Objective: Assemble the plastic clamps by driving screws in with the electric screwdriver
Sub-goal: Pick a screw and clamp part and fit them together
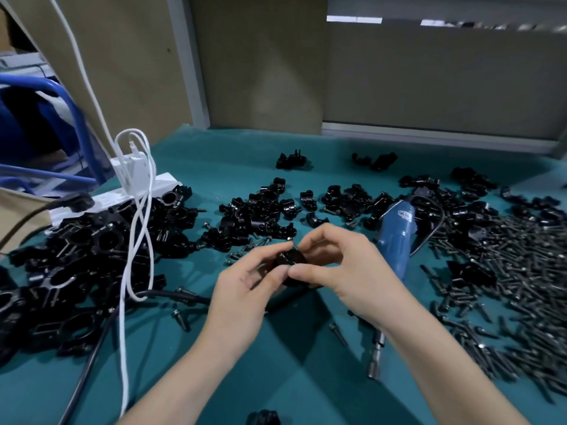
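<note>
Taking the held piece as the middle of the dial: a small, rounded black plastic clamp [290, 266] is held up just above the teal mat [276, 372] of the table, between both hands. The left hand [242, 289] comes in from 7 o'clock and grasps the clamp with its thumb and curled fingers. The right hand [346, 271] comes in from 4 o'clock and pinches the same clamp, thumb on the near side and fingertips bent over the top. The two thumbs almost touch in front of the clamp. Whether a screw sits in it cannot be told.

The blue electric screwdriver [395, 240] lies on the mat at 3 o'clock and neither hand grips it. Its body slants away toward 1 o'clock, and its metal tip shows below the right wrist at 5 o'clock.

A wide heap of dark metal screws [506, 271] spreads from 2 to 4 o'clock. A few loose ones lie near the hands.

Small black clamp parts [260, 210] are scattered at 12 o'clock. A larger pile of black clamp pieces [76, 256] fills 9 o'clock.

At 10 o'clock a white power strip [122, 197] sits behind that pile. A looped white cable [135, 240] hangs from it over the pieces. A black cable [89, 363] runs across the mat at 8 o'clock.
</note>
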{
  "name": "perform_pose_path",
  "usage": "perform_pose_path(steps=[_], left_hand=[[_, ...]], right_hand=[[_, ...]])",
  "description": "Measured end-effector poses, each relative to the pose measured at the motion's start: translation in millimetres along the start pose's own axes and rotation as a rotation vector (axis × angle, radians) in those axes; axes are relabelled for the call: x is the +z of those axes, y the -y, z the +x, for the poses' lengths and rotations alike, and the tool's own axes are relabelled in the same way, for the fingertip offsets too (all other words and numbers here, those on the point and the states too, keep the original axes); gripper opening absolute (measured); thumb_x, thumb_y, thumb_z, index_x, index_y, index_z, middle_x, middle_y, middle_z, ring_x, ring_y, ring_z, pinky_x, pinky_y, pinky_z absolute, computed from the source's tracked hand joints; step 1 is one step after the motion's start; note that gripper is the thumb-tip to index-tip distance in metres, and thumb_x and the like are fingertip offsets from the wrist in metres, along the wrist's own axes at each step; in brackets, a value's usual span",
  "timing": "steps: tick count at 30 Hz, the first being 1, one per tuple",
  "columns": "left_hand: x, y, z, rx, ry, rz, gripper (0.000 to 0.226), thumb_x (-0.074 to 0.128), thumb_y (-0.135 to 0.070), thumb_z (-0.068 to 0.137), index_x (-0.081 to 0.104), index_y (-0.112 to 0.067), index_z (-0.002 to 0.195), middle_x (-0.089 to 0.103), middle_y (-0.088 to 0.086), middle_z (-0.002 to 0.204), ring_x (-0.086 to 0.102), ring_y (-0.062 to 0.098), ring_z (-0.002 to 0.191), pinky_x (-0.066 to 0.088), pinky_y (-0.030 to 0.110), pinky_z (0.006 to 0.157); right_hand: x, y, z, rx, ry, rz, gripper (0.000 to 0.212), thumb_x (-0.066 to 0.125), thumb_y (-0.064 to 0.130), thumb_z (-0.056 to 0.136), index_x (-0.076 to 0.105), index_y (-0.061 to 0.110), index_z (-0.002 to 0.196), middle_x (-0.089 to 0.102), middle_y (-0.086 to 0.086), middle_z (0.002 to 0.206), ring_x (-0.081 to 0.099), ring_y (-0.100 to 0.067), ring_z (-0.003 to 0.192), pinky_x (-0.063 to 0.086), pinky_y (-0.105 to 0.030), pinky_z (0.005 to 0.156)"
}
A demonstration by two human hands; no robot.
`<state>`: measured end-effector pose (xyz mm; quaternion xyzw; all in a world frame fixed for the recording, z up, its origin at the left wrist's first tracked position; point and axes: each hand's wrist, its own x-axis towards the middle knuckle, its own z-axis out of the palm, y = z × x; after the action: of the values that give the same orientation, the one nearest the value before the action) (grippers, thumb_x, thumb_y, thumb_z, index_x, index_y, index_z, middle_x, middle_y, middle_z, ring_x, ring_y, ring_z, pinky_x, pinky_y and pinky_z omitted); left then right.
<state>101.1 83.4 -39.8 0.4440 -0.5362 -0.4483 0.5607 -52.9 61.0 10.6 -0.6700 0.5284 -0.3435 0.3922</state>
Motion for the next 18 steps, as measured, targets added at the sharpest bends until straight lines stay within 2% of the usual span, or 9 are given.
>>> perform_pose_path(steps=[3,6,8,10,14,18], left_hand=[[0.6,-6.3,0.2,0.034,-0.045,-0.061,0.025,0.071,-0.018,0.073,0.077,-0.035,0.090,0.075,-0.007,0.100,0.068,0.005,0.097,0.052,0.018,0.087],[2.4,-9.3,-0.9,0.045,-0.086,-0.032,0.026,0.073,-0.026,0.065,0.078,-0.040,0.087,0.075,-0.010,0.095,0.068,0.000,0.088,0.048,0.010,0.079],[4.5,-9.3,-2.1,0.032,-0.083,-0.070,0.028,0.074,-0.024,0.063,0.078,-0.040,0.086,0.076,-0.009,0.093,0.069,0.001,0.084,0.048,0.010,0.075],[8.0,-9.8,-4.9,0.034,-0.061,-0.087,0.029,0.075,-0.020,0.062,0.078,-0.038,0.085,0.076,-0.008,0.091,0.069,0.002,0.082,0.049,0.009,0.072],[15.8,-9.0,-12.9,0.037,-0.020,0.003,0.031,0.077,-0.019,0.061,0.075,-0.034,0.089,0.074,-0.007,0.090,0.068,0.004,0.081,0.050,0.011,0.070],[19.9,-3.5,-18.7,0.014,0.049,0.114,0.039,0.081,-0.004,0.069,0.070,-0.036,0.088,0.072,-0.013,0.087,0.066,0.004,0.078,0.052,0.015,0.069]], right_hand=[[-4.7,1.3,-0.7,-0.028,0.036,0.002,0.028,0.086,0.024,0.066,0.065,0.026,0.085,0.072,0.000,0.081,0.067,-0.022,0.084,0.051,-0.047,0.088],[-11.4,0.8,-1.4,-0.013,0.101,0.011,0.029,0.085,0.017,0.069,0.065,0.030,0.087,0.073,0.001,0.083,0.069,-0.016,0.082,0.053,-0.041,0.089],[-17.2,1.5,-2.4,0.003,0.152,-0.014,0.030,0.084,0.016,0.071,0.065,0.032,0.087,0.074,0.003,0.082,0.069,-0.011,0.081,0.053,-0.036,0.088],[-24.1,4.1,-3.1,0.008,0.193,-0.073,0.030,0.084,0.017,0.072,0.065,0.032,0.089,0.073,0.004,0.082,0.069,-0.013,0.083,0.052,-0.038,0.089],[-37.9,11.0,-6.8,0.016,0.280,-0.253,0.028,0.083,0.022,0.073,0.064,0.035,0.090,0.071,0.005,0.083,0.065,-0.012,0.079,0.052,-0.037,0.086],[-42.1,13.8,-7.6,0.015,0.316,-0.419,0.026,0.082,0.027,0.073,0.063,0.038,0.086,0.070,0.009,0.085,0.060,-0.008,0.078,0.051,-0.033,0.081]])
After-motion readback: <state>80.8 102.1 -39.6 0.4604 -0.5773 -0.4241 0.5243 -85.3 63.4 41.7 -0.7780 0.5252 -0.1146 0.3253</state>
